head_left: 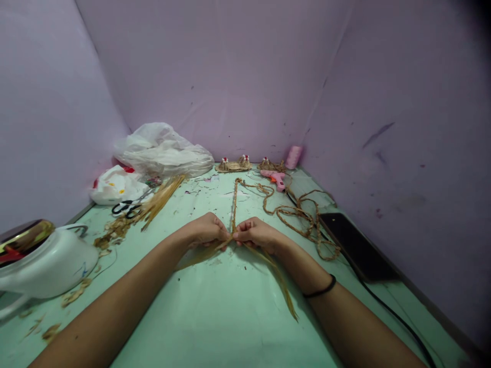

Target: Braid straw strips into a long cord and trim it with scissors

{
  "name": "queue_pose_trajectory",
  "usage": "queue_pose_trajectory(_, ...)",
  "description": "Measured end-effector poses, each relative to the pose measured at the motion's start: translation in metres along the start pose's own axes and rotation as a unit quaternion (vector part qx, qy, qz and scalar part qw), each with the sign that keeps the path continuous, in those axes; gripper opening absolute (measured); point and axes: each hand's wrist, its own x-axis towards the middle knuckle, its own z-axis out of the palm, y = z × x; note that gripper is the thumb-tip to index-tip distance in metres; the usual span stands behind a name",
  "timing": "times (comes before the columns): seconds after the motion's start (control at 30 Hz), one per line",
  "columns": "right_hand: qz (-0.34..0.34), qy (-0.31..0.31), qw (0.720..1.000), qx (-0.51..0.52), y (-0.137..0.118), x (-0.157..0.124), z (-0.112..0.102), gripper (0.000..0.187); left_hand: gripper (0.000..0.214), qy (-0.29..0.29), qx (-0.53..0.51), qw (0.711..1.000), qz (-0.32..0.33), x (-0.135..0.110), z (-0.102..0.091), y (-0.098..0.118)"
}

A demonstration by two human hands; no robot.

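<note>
My left hand (pixel 205 230) and my right hand (pixel 256 233) meet at the middle of the pale green table (pixel 215 317), both pinched on dry straw strands (pixel 282 283) at the near end of a braided straw cord (pixel 233 202). The braid runs away from my hands towards the back wall. Loose strands trail from under both hands towards me, the right ones longest. A black band sits on my right wrist.
A coiled braided rope (pixel 303 217) lies right of my hands, beside a black phone (pixel 355 245) with a cable. Pink glue gun (pixel 274 178), pink thread spool (pixel 293 156) and small woven straw pieces (pixel 233 164) at the back. Left: scissors (pixel 126 207), straw bundle (pixel 159 200), plastic bags (pixel 161 151), white pot (pixel 46 260).
</note>
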Motion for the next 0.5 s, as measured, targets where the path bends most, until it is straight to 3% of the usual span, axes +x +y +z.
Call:
queue_pose_trajectory(0.17,-0.006,0.008,1.000,-0.003,-0.002,0.000,0.002,0.016,0.015,0.011,-0.065,0.998,-0.005,0.006,0.011,-0.001)
queue_pose_trajectory(0.5,-0.001,0.003,1.000,0.009,0.000,0.001,-0.001,0.015,0.017,0.036,-0.092,0.994,-0.047,0.017,0.008,-0.011)
